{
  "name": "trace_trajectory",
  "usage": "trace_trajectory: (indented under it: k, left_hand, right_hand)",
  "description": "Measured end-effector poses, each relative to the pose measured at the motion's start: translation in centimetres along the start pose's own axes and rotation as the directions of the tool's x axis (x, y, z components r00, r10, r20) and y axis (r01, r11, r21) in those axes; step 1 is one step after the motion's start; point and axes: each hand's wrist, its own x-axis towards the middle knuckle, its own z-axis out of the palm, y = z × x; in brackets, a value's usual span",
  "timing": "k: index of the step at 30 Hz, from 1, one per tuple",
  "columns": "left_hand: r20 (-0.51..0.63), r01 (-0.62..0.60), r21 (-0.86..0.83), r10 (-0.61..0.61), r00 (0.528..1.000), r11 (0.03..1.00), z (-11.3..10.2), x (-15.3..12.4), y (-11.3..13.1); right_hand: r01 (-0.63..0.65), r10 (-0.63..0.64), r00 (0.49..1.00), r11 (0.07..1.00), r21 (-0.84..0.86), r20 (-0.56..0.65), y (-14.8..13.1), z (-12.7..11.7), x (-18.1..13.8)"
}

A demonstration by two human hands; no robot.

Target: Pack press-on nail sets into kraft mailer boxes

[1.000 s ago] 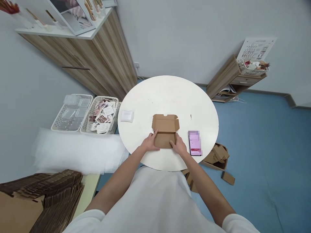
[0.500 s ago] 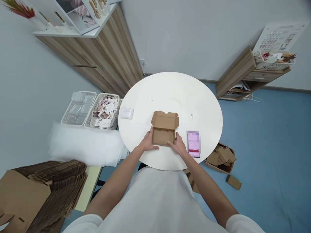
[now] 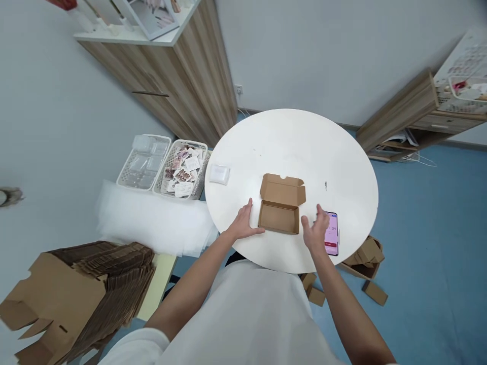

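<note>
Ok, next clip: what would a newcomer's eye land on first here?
The open cardboard box in the middle of the round white table, with the left hand at its left side and the right hand lifted just off its right. Then the pink-screened phone partly behind that right hand.

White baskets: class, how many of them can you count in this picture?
3. Two baskets stand side by side left of the round table: one with clear packs, one with printed cards. A third sits on the wooden shelf at far right, partly cut off.
</note>
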Motion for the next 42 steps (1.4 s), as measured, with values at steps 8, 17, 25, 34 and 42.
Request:
trace_trajectory:
  k: [8, 17, 25, 34, 42]
  left_hand:
    - [-0.443, 0.217, -0.099, -0.239, 0.864, 0.971, -6.7, 1.2, -9.1]
    - [-0.383, 0.326, -0.209, -0.384, 0.84, 0.922, -12.8, 7.1, -13.6]
    - [-0.34, 0.289, -0.242, -0.36, 0.869, 0.926, -13.0, 8.9, -14.5]
    - [-0.279, 0.198, -0.623, -0.451, 0.848, 0.757, -10.5, 7.4, -14.5]
    - [-0.358, -0.046, -0.708, -0.302, 0.884, 0.705, -9.6, 4.2, -9.7]
  right_hand:
    - [-0.064, -0.056, 0.92, 0.955, 0.29, 0.389, -13.0, 6.4, 0.8]
    - [-0.52, 0.268, 0.729, 0.816, 0.254, 0.63, -18.5, 19.4, 4.8]
    - [-0.467, 0.282, 0.816, 0.837, 0.285, 0.505, -18.3, 24.1, 6.2]
    - [-0.419, 0.262, 0.836, 0.872, 0.253, 0.482, -16.9, 23.3, 5.6]
    - [-0.321, 0.097, 0.879, 0.844, 0.43, 0.466, -16.2, 16.7, 4.0]
